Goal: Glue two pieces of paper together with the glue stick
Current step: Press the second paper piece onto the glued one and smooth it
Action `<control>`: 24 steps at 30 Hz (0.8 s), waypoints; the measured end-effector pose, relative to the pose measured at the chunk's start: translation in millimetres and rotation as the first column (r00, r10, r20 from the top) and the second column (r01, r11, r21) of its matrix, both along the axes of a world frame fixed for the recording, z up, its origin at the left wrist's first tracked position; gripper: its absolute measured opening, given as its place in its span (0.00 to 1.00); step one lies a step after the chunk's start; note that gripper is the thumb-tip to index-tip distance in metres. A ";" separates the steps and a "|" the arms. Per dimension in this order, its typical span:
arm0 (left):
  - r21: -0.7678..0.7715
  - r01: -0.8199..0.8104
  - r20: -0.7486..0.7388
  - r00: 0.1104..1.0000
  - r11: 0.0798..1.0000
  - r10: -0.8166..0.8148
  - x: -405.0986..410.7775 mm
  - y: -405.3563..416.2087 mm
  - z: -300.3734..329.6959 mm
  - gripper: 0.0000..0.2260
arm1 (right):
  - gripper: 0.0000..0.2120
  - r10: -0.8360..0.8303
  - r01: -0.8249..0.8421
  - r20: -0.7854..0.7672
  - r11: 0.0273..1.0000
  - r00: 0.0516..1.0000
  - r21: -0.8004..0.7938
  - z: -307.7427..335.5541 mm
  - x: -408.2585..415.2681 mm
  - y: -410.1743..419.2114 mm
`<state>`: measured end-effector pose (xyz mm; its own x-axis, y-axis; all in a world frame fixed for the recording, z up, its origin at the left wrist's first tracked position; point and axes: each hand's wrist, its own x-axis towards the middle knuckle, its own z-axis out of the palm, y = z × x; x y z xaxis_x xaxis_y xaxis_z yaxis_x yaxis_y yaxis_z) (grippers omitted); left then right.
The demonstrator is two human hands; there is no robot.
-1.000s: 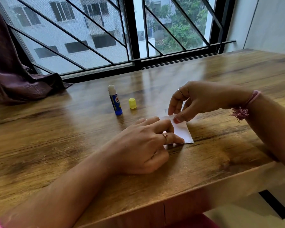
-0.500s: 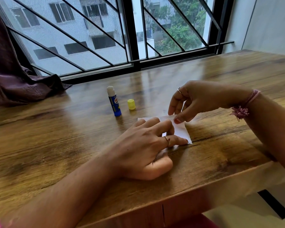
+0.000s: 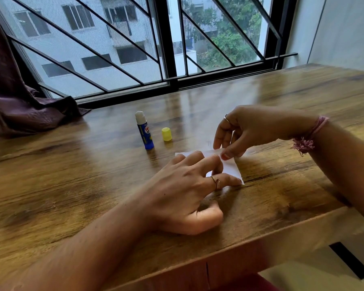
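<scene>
While lying bunched at the far left under the barred window (image 3: 135, 38), and resting with its lower end on the wooden counter (image 3: 72, 175): a dark purple curtain (image 3: 19, 106).

Standing upright to the right of it, well apart, near the middle of the counter: the blue glue stick (image 3: 144, 133), uncapped, with the white glue showing at the top. Sitting just beside the stick on its right, not touching it: the yellow cap (image 3: 166, 134).

Lying flat on the counter, nearer to the person and a little more to the right: the white paper (image 3: 231, 169), for the most part hidden under the fingers. Not possible to tell whether one sheet or two.

Coming in from the lower left and pressing down on the paper: the left hand (image 3: 183, 194), palm down, fingers stretched almost straight and spread a little, fingertips on the sheet, thumb tucked in on the wood at the near side. Gripping nothing, only pressing. Wearing a ring (image 3: 215, 181) on one finger.

Reaching in from the right: the right hand (image 3: 246, 129), fingers curled, pinching the far right edge of the paper between the thumb in front and the fingers behind. Wearing a thin ring as well, and at the wrist a pink thread bracelet (image 3: 309, 135) with a frayed tassel hanging down.
</scene>
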<state>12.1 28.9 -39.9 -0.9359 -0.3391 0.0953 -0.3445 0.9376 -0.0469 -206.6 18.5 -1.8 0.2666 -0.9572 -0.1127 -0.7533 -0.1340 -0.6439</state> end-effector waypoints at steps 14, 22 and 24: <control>0.071 -0.018 0.009 1.000 0.997 0.017 0.7 0.2 1.2 0.26 | 0.07 0.039 -0.062 -0.195 0.992 0.980 -0.114 0.0 -2.0 -2.9; 0.140 -0.018 0.006 1.000 0.990 0.017 2.0 -1.3 -0.3 0.26 | 0.07 0.003 -0.025 -0.183 0.993 0.983 -0.115 -1.2 -4.6 -2.7; 0.156 -0.015 -0.001 1.000 0.988 0.015 2.6 -2.1 -1.1 0.26 | 0.07 0.002 -0.027 -0.185 0.990 0.983 -0.135 0.6 -9.5 -1.3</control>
<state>14.7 26.8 -41.0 -0.9305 -0.3638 0.0427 -0.3583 0.9282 0.1003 -216.2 17.2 -1.2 0.2676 -0.9631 -0.0299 -0.8547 -0.2229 -0.4689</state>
